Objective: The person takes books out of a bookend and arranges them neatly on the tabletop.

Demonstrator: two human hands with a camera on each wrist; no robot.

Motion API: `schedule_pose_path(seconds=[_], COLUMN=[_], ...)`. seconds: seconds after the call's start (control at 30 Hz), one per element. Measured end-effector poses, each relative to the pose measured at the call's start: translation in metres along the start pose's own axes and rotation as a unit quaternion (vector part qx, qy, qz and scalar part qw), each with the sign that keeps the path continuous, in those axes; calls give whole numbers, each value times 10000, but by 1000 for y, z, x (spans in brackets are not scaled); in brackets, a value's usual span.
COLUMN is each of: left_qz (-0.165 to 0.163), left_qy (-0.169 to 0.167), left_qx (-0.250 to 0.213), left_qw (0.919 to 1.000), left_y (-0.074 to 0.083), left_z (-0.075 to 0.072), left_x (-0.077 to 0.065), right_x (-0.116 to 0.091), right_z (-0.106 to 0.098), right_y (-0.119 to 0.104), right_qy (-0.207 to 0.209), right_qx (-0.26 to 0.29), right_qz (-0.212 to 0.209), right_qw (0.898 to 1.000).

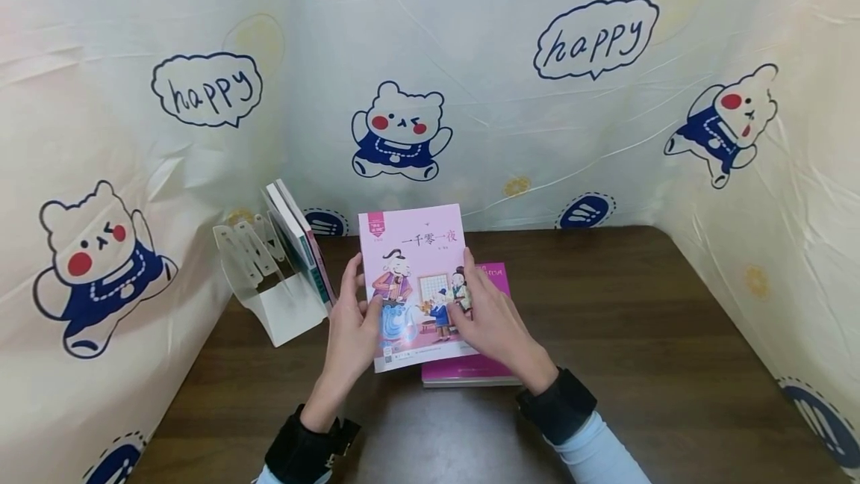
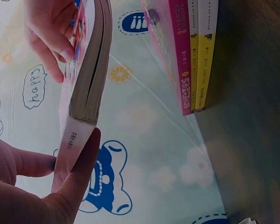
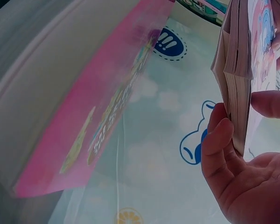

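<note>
A pink book (image 1: 420, 320) with cartoon figures on its cover is held up between both hands in the head view. My left hand (image 1: 352, 327) grips its left edge, thumb on the cover and fingers behind. On the opposite edge my right hand (image 1: 493, 320) holds it the same way. The spine of this book (image 2: 70, 144) lies between the left thumb and fingers in the left wrist view. Its page edges (image 3: 238, 93) show in the right wrist view, slightly parted. Below and behind lies a stack of books with a magenta cover (image 1: 470, 370) on top.
A white bookend stand (image 1: 295, 312) stands at the left of the brown table (image 1: 618, 334). Several thin books (image 1: 298, 234) lean upright in it. A cloth printed with bears (image 1: 403, 133) rises along the back and sides of the table.
</note>
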State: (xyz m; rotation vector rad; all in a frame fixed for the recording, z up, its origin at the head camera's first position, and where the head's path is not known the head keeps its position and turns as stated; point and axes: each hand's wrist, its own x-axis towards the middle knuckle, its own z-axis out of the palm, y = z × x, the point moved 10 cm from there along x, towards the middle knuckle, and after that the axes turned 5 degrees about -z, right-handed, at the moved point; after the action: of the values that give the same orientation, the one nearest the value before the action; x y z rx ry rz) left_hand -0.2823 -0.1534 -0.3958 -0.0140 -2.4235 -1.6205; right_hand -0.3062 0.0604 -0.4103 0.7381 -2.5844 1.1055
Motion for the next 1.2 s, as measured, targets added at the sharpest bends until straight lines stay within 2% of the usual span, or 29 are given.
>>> schedule_pose_path(seconds=[0.37,0.6,0.7,0.87,1.0,1.2], left_qz=[-145,-132,-128,-83,-32,-128], left_qy=[-214,-142,-139,-363,-523,-679], left_qx=[182,493,388,132,303,534], left_qw=[9995,9986,9991,9992,9982,9962], left_y=[-6,-10,-11,-12,-13,-18], left_z=[15,21,24,31,38,45], left_x=[2,2,2,1,1,0], right_x=[-6,-11,-12,-15,-18,-22], right_z=[-6,-7,-8,-9,-9,-9], right_y=[8,13,15,20,25,32], right_qy=[-4,-68,-73,-119,-147,-195], right_qx=[-315,-368,-424,-399,-361,-275], right_qz=[261,443,482,573,670,830], right_qw=[9992,9983,9979,9975,9970,9960])
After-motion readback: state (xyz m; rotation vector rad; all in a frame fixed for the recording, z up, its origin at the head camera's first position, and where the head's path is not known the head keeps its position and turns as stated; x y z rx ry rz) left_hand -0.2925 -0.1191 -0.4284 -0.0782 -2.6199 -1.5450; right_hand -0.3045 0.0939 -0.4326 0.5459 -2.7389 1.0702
